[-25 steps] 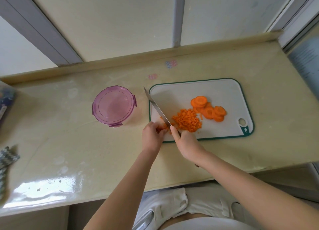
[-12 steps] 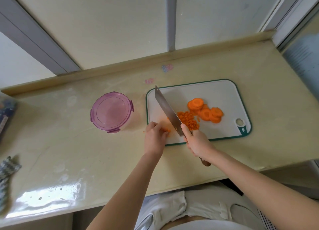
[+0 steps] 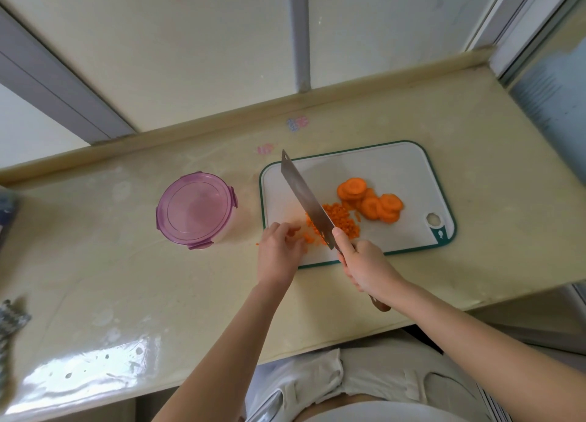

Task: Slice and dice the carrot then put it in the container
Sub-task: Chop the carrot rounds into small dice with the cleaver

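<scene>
The right hand (image 3: 364,269) grips the handle of a knife (image 3: 304,199), with the forefinger laid along the back of the blade. The blade points far and left across the cutting board (image 3: 380,168), with its flat side turned up to the camera. The brown end of the handle shows below the hand.

The left hand (image 3: 279,250) lies at the near left corner of the board with its fingers bent. The fingertips are at some small orange bits, and I cannot tell if they pinch one.

The diced carrot (image 3: 344,222) makes a heap in the middle of the board, partly hidden behind the blade. The carrot slices (image 3: 371,203) lie in a pile just to the right of it.

The container (image 3: 196,210), round with a purple lid on it, stands on the counter (image 3: 126,279) to the left of the board.
</scene>
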Demonstrator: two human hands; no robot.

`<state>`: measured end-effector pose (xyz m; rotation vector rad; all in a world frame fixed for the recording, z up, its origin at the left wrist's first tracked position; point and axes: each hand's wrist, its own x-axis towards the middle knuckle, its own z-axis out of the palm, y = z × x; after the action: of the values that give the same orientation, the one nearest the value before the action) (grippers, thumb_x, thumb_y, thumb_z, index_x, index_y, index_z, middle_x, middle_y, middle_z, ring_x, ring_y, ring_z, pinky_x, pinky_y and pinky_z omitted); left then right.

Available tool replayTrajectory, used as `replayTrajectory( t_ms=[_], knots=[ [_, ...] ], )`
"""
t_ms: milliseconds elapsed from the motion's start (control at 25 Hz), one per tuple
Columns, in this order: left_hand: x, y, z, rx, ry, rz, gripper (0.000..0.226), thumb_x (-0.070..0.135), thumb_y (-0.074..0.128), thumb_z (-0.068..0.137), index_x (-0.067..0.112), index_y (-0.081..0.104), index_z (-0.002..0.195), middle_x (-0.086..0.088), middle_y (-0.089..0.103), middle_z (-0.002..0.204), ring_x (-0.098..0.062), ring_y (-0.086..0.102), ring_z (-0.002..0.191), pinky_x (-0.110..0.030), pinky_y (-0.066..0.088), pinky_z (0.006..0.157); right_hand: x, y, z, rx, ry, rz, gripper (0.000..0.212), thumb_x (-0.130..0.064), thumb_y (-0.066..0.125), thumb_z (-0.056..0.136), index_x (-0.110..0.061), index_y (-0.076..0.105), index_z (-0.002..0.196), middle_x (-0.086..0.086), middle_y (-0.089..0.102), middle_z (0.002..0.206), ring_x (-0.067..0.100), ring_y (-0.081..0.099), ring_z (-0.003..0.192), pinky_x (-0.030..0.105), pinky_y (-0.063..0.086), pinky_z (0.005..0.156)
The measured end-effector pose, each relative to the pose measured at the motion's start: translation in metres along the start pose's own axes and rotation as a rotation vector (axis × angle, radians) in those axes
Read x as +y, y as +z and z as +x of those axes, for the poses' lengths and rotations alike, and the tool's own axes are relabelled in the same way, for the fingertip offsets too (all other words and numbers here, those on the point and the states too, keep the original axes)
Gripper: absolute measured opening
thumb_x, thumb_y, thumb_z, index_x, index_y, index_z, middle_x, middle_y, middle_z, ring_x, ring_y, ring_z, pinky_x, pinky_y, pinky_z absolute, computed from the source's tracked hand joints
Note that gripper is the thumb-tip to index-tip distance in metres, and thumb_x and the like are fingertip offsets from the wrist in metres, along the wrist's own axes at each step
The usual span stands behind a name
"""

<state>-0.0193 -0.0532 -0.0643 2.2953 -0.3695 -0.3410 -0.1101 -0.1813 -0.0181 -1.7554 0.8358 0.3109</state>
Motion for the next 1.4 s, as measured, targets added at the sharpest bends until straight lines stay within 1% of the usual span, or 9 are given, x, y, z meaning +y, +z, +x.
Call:
replayTrajectory(
  t_ms=[160, 360, 480, 720, 840, 960, 1160, 1240, 1400],
  knots=[
    [0.001, 0.003, 0.003, 0.015, 0.044, 0.145, 0.01, 0.019, 0.072, 0.076, 0.014, 0.072, 0.085, -0.004, 0.059, 0.083, -0.023, 0.05, 0.084, -0.029, 0.037, 0.073, 0.0, 0.009, 0.001, -0.018, 0.004, -0.037, 0.06, -0.055, 0.031, 0.098, -0.012, 0.043, 0.058, 0.0, 0.04, 0.047, 0.015, 0.037, 0.041, 0.026, 0.029, 0.046],
    [0.001, 0.009, 0.006, 0.034, 0.083, 0.203, 0.005, 0.013, 0.069, 0.078, 0.01, 0.073, 0.08, -0.009, 0.06, 0.078, -0.03, 0.051, 0.079, -0.034, 0.039, 0.068, 0.0, 0.015, 0.004, -0.014, 0.025, -0.041, 0.061, -0.056, 0.031, 0.097, -0.011, 0.043, 0.057, 0.003, 0.041, 0.05, 0.018, 0.037, 0.045, 0.027, 0.029, 0.046],
    [-0.002, 0.011, 0.006, 0.015, 0.138, 0.231, 0.006, 0.007, 0.066, 0.08, 0.007, 0.072, 0.079, -0.011, 0.059, 0.075, -0.032, 0.051, 0.076, -0.031, 0.035, 0.065, -0.002, 0.016, 0.004, -0.005, 0.026, -0.033, 0.061, -0.056, 0.031, 0.097, -0.012, 0.042, 0.055, 0.002, 0.041, 0.049, 0.017, 0.038, 0.044, 0.026, 0.029, 0.046],
    [-0.005, 0.009, 0.007, 0.0, 0.137, 0.165, 0.005, 0.005, 0.066, 0.077, 0.008, 0.07, 0.078, -0.008, 0.062, 0.076, -0.029, 0.052, 0.077, -0.038, 0.044, 0.069, -0.003, 0.019, 0.007, -0.017, 0.028, -0.026, 0.061, -0.055, 0.032, 0.097, -0.012, 0.043, 0.056, 0.001, 0.042, 0.049, 0.016, 0.038, 0.045, 0.025, 0.029, 0.047],
    [-0.004, 0.01, 0.007, -0.016, 0.124, 0.157, 0.006, 0.002, 0.065, 0.078, 0.006, 0.069, 0.077, -0.008, 0.059, 0.075, -0.027, 0.05, 0.076, -0.036, 0.042, 0.067, -0.003, 0.021, 0.008, -0.018, 0.019, -0.024, 0.061, -0.054, 0.032, 0.097, -0.012, 0.043, 0.055, 0.001, 0.042, 0.049, 0.016, 0.039, 0.045, 0.026, 0.03, 0.047],
    [-0.005, 0.01, 0.008, -0.017, 0.11, 0.143, 0.008, -0.001, 0.064, 0.078, 0.006, 0.068, 0.077, -0.007, 0.058, 0.075, -0.024, 0.047, 0.076, -0.029, 0.036, 0.066, -0.002, 0.023, 0.008, -0.008, -0.001, -0.047, 0.061, -0.052, 0.03, 0.098, -0.012, 0.04, 0.053, 0.003, 0.043, 0.05, 0.018, 0.04, 0.046, 0.028, 0.032, 0.05],
    [-0.006, 0.012, 0.005, 0.003, 0.11, 0.151, 0.009, -0.001, 0.063, 0.077, 0.007, 0.067, 0.075, -0.004, 0.053, 0.071, -0.018, 0.039, 0.073, -0.024, 0.027, 0.063, -0.003, 0.033, 0.008, 0.024, -0.04, -0.194, 0.056, -0.049, 0.029, 0.1, -0.015, 0.042, 0.057, 0.002, 0.045, 0.057, 0.023, 0.047, 0.061, 0.029, 0.033, 0.059],
    [-0.007, 0.012, 0.003, 0.019, 0.135, 0.159, 0.008, -0.001, 0.065, 0.076, 0.007, 0.067, 0.075, -0.004, 0.054, 0.071, -0.021, 0.042, 0.072, -0.027, 0.033, 0.064, -0.001, 0.029, 0.011, 0.004, -0.025, -0.145, 0.059, -0.051, 0.029, 0.1, -0.015, 0.04, 0.054, 0.0, 0.044, 0.052, 0.022, 0.044, 0.056, 0.029, 0.033, 0.057],
    [-0.006, 0.011, -0.002, 0.012, 0.167, 0.182, 0.012, -0.002, 0.066, 0.077, 0.005, 0.07, 0.086, -0.009, 0.062, 0.082, -0.026, 0.051, 0.079, -0.028, 0.04, 0.07, 0.002, 0.016, 0.017, -0.051, 0.058, 0.082, 0.058, -0.055, 0.029, 0.098, -0.016, 0.036, 0.057, -0.009, 0.032, 0.037, 0.012, 0.032, 0.037, 0.024, 0.027, 0.041]
  ],
)
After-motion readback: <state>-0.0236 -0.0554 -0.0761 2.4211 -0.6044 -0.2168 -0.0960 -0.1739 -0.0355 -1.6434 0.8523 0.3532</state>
